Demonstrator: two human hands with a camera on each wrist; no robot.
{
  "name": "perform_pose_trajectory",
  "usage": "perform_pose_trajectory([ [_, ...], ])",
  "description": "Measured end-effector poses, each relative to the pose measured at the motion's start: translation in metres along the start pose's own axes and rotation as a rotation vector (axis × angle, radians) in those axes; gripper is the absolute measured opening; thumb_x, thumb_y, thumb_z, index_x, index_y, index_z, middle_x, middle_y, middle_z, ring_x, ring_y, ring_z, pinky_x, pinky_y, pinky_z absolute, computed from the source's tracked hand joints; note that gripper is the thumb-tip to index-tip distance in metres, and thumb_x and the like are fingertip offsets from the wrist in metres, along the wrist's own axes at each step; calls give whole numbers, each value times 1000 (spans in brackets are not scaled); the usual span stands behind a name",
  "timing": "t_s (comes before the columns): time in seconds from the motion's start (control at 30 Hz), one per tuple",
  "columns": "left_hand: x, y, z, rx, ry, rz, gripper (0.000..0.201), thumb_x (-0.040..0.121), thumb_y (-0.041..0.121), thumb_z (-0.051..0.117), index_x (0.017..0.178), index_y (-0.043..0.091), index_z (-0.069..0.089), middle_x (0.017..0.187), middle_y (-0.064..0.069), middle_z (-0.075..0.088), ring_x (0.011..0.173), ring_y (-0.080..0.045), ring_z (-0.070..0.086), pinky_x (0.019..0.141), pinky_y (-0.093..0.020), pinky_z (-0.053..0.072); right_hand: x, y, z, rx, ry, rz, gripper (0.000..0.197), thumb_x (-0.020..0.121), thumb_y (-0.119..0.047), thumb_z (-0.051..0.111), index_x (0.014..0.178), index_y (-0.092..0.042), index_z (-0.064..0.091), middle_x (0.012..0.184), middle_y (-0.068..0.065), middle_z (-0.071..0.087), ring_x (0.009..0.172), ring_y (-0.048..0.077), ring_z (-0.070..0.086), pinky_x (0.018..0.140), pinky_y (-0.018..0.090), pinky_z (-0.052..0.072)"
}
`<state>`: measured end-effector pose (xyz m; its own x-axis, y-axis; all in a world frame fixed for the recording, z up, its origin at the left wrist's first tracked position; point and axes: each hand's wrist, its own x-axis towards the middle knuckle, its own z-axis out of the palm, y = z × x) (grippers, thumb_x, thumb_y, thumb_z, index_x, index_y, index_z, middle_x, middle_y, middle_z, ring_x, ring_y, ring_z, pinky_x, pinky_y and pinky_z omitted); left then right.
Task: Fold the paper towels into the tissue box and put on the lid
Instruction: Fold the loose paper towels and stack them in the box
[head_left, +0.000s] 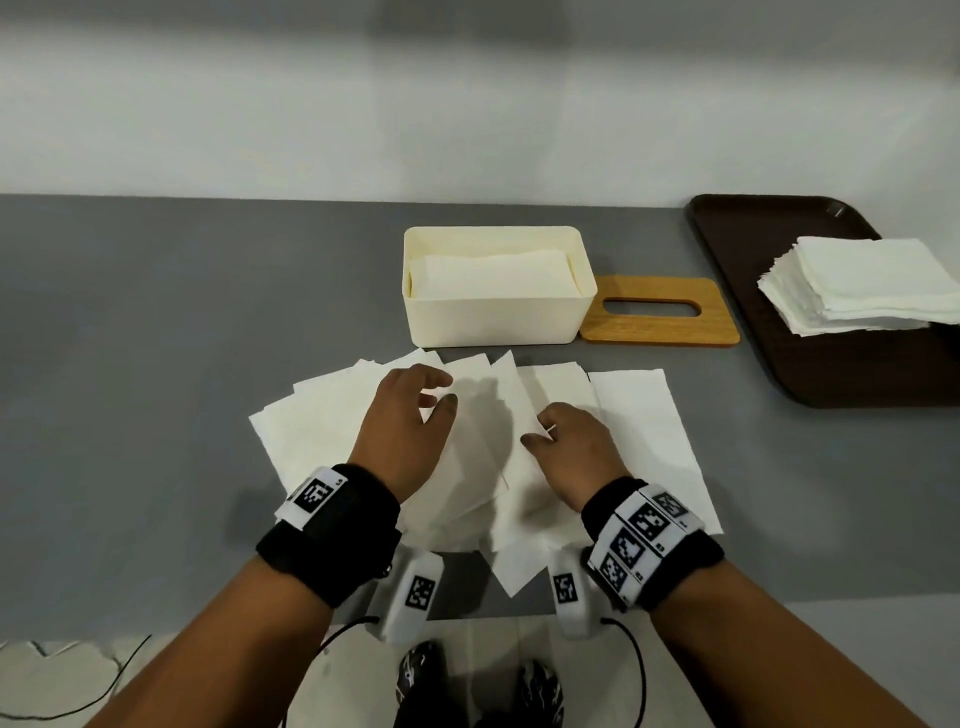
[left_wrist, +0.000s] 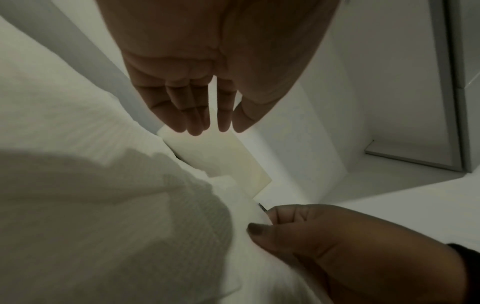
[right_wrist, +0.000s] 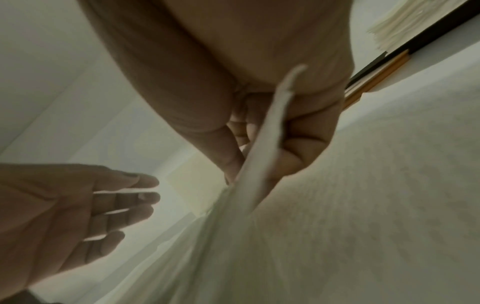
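Both bare forearms wear a black wristband carrying white blocks printed with black square codes. Behind each grip, a white camera pod hangs beneath the wrist, trailing a thin black cable.

The head view is evenly and softly lit from above, with faint shadows under the left hand on the paper towels. Its edges bow outward, and the upper part of the frame is blurred. Both wrist views are dim, greenish and grainy; the right hand is smeared by blur, with a broad shadow in the left wrist view's lower left.
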<state>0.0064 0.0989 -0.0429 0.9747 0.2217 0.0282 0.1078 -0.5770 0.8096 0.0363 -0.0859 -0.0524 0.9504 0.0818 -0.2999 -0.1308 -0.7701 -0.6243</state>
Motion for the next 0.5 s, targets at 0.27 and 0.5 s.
perform_pose_trajectory([
  [0.27, -2, 7, 14, -215, -139, -140, 11, 97, 23, 52, 96, 18, 62, 93, 2, 69, 87, -15, 66, 73, -24, 52, -10, 17, -45, 153, 219, -88, 10, 94, -26, 60, 89, -19, 56, 83, -7, 61, 82, 17, 58, 65, 16, 41],
  [0.5, -2, 41, 49, -913, -541, -550, 48, 88, 50, 62, 115, 11, 67, 111, -8, 73, 104, -27, 69, 95, -44, 52, -31, 21, -52, 673, 185, -41, 4, 93, -15, 63, 89, -15, 64, 90, 5, 75, 88, 22, 71, 83, 40, 57],
])
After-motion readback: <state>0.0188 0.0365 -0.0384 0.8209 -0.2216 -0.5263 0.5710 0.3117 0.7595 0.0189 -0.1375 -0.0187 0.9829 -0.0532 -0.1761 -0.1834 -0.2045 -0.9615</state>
